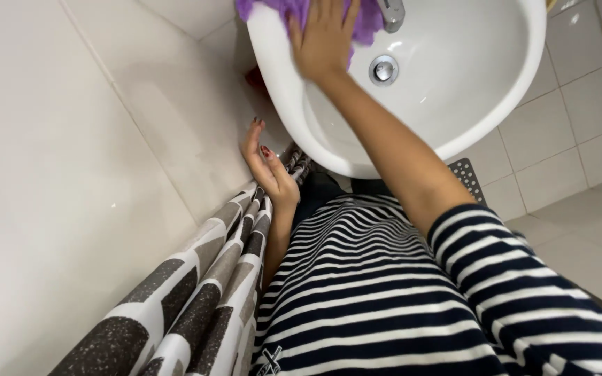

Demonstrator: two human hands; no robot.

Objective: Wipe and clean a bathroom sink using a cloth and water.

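Observation:
My right hand (323,38) lies flat on a purple cloth (369,22) and presses it against the back left rim of a white washbasin (468,104). The cloth spreads under the palm and reaches the base of the chrome tap (391,12). A round chrome drain (383,69) sits in the bowl just right of my wrist. My left hand (266,167) hangs below the basin's left side, palm up, fingers loosely apart, holding nothing, close to the tiled wall.
A pale tiled wall (71,139) fills the left. A curtain with grey and white shapes (196,299) hangs along my left side. White floor tiles (566,139) and a grey perforated mat (469,175) lie under the basin.

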